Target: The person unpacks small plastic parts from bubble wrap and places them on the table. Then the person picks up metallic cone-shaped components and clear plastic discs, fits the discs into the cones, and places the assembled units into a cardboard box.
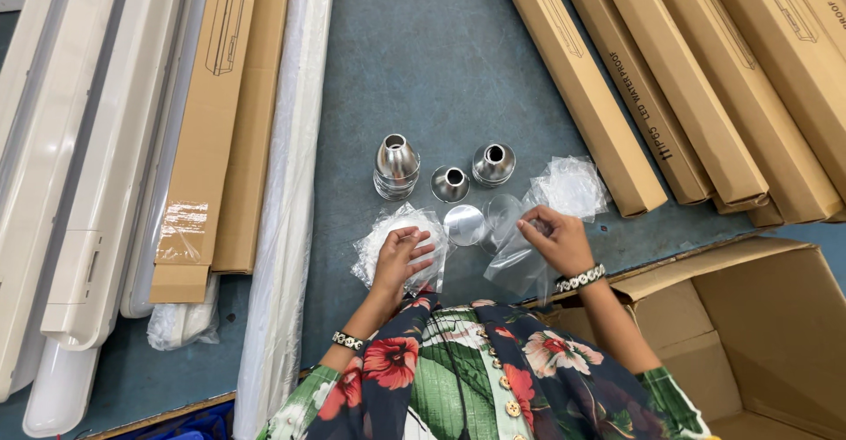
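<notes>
Right hand (553, 239) pinching clear bag (515, 259) – hangs lengthwise toward body, left hand (401, 259) flat on wrap (374, 246).

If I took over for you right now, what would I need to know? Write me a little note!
Left hand: flat on a pile of clear plastic bags, fingers spread, gripping nothing.
Right hand: fingers pinch the top of a clear plastic bag that hangs from them.
On the blue table: three shiny metal cones stand unbagged, a tall one, a small one and a medium one. A round metal disc lies between the hands. More crumpled bags sit right of the cones.
An open cardboard box is at the right.
Nothing is bagged yet.
</notes>
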